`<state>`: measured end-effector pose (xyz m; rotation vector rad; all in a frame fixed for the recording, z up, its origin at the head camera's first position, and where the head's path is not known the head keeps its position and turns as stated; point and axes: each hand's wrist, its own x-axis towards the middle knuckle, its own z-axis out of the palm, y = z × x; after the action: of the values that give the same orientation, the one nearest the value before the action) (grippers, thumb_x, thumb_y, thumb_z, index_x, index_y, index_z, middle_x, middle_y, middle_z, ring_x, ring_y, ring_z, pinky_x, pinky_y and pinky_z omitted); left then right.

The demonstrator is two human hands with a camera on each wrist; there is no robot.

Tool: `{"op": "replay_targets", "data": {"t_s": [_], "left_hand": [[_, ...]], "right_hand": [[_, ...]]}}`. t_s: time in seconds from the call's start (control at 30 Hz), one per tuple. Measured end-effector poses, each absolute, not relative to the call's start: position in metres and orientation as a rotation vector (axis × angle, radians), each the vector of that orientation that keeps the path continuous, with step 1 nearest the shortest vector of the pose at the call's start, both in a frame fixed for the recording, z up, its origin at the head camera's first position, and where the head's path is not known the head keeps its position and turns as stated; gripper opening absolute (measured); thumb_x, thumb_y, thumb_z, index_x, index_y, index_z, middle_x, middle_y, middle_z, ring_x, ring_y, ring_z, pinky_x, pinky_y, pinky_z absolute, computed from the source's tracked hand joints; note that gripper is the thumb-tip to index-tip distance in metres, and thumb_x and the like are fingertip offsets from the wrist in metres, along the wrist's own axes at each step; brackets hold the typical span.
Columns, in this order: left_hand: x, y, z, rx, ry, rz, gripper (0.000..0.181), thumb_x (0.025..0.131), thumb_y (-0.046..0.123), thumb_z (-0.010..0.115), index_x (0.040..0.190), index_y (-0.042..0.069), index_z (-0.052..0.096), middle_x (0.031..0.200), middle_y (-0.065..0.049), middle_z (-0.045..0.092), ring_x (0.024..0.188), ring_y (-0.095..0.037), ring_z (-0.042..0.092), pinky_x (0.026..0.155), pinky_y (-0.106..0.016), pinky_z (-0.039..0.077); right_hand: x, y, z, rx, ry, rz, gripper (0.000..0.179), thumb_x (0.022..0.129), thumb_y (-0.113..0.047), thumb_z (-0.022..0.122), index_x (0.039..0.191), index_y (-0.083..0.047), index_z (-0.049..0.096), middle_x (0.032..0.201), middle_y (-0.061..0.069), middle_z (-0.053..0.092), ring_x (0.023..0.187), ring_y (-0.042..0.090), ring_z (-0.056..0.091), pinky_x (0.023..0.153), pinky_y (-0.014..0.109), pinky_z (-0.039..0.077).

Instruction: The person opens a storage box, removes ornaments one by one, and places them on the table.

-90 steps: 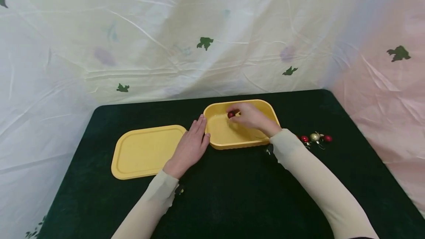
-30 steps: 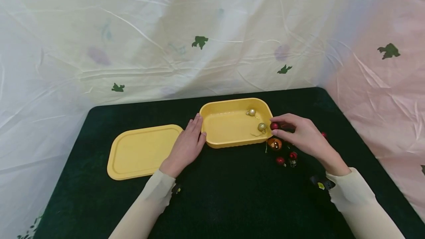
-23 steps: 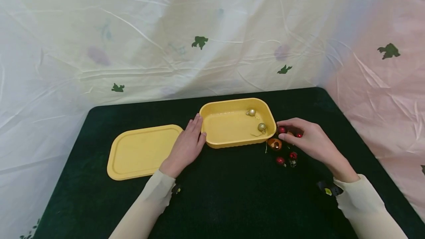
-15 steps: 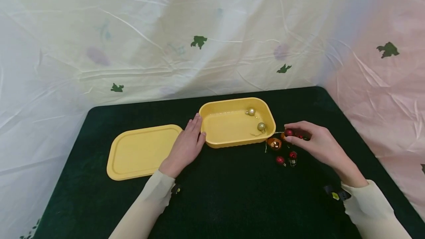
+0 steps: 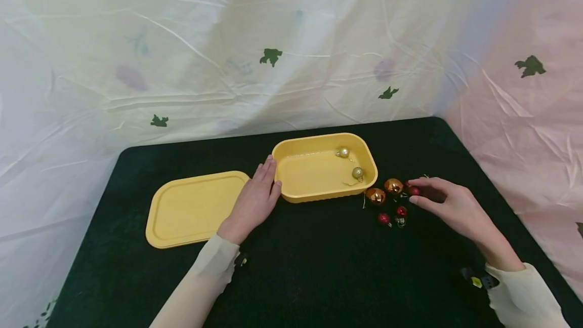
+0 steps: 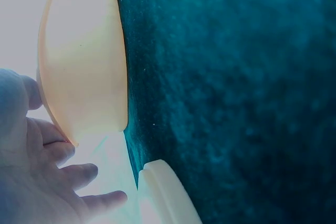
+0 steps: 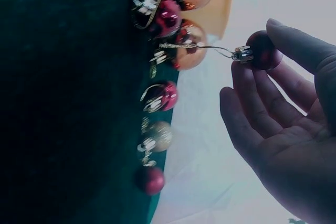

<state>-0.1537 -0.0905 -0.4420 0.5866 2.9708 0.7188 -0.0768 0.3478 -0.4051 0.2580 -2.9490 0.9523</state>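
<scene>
My left hand (image 5: 255,201) lies with straight fingers against the left end of a yellow plastic box (image 5: 296,197). In the left wrist view its fingertips (image 6: 63,150) are right at the box's rim. My right hand (image 5: 455,206) pinches a dark red bauble (image 7: 264,51) between thumb and fingers, right of the box. A gold cord (image 7: 210,48) trails from the bauble's silver cap. Inside the box, toward its right end, are a pale gold bauble (image 5: 344,152) and a glittery gold bauble (image 5: 357,172).
Two shiny copper baubles, one at the box corner (image 5: 375,196), lie with several red baubles (image 5: 383,219) on the dark green table (image 5: 309,267). A gold bauble (image 7: 160,135) shows in the right wrist view. The yellow lid (image 5: 196,209) lies left of the box.
From over the box, my right hand has moved out past its right end and toward me, with a dark red bauble between its fingers. The left hand stays at the box.
</scene>
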Motion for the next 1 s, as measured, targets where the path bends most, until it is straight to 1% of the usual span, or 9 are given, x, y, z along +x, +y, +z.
{"op": "replay_targets", "data": {"t_s": [0.1, 0.2, 0.37, 0.67, 0.87, 1.0], "left_hand": [[-0.154, -0.09, -0.442, 0.585, 2.963, 0.723, 0.065, 0.112, 0.037, 0.041, 0.166, 0.009, 0.018, 0.173, -0.003, 0.011, 0.157, -0.03, 0.022, 0.123, -0.053, 0.027], [-0.154, -0.09, -0.441, 0.578, 2.959, 0.721, 0.065, 0.112, 0.037, 0.041, 0.166, 0.01, 0.018, 0.173, -0.002, 0.01, 0.157, -0.029, 0.021, 0.123, -0.053, 0.026], [-0.153, -0.089, -0.441, 0.574, 2.963, 0.724, 0.064, 0.112, 0.037, 0.041, 0.166, 0.01, 0.019, 0.173, -0.002, 0.011, 0.157, -0.029, 0.021, 0.123, -0.053, 0.026], [-0.153, -0.09, -0.442, 0.579, 2.965, 0.72, 0.064, 0.112, 0.037, 0.041, 0.166, 0.01, 0.019, 0.174, -0.003, 0.011, 0.157, -0.029, 0.021, 0.123, -0.052, 0.026], [-0.154, -0.09, -0.441, 0.576, 2.962, 0.719, 0.064, 0.113, 0.037, 0.04, 0.166, 0.01, 0.018, 0.174, -0.003, 0.011, 0.157, -0.03, 0.021, 0.123, -0.053, 0.026], [-0.154, -0.09, -0.441, 0.567, 2.959, 0.718, 0.064, 0.112, 0.038, 0.04, 0.166, 0.01, 0.018, 0.174, -0.003, 0.011, 0.157, -0.029, 0.021, 0.123, -0.053, 0.026]], "right_hand": [[-0.075, 0.352, -0.409, 0.221, -2.982, 0.946, 0.04, 0.1, -0.035, 0.071, 0.135, -0.015, 0.067, 0.128, 0.013, 0.066, 0.107, 0.028, 0.066, 0.077, 0.019, 0.051], [-0.074, 0.355, -0.413, 0.176, -3.02, 0.944, 0.044, 0.101, -0.039, 0.069, 0.137, -0.013, 0.066, 0.129, 0.016, 0.065, 0.109, 0.034, 0.065, 0.076, 0.024, 0.051], [-0.073, 0.36, -0.42, 0.141, -3.05, 0.935, 0.046, 0.101, -0.04, 0.068, 0.137, -0.012, 0.065, 0.127, 0.018, 0.066, 0.108, 0.035, 0.066, 0.076, 0.028, 0.051], [-0.073, 0.366, -0.431, 0.147, -3.061, 0.96, 0.045, 0.101, -0.039, 0.068, 0.137, -0.011, 0.066, 0.122, 0.015, 0.069, 0.104, 0.03, 0.067, 0.075, 0.025, 0.052], [-0.075, 0.369, -0.438, 0.158, -3.063, 0.951, 0.044, 0.1, -0.038, 0.069, 0.135, -0.011, 0.067, 0.122, 0.016, 0.07, 0.105, 0.032, 0.068, 0.076, 0.026, 0.052], [-0.076, 0.369, -0.442, 0.19, -3.067, 0.895, 0.041, 0.1, -0.037, 0.071, 0.132, -0.011, 0.07, 0.115, 0.012, 0.072, 0.099, 0.027, 0.069, 0.074, 0.027, 0.052]]}}
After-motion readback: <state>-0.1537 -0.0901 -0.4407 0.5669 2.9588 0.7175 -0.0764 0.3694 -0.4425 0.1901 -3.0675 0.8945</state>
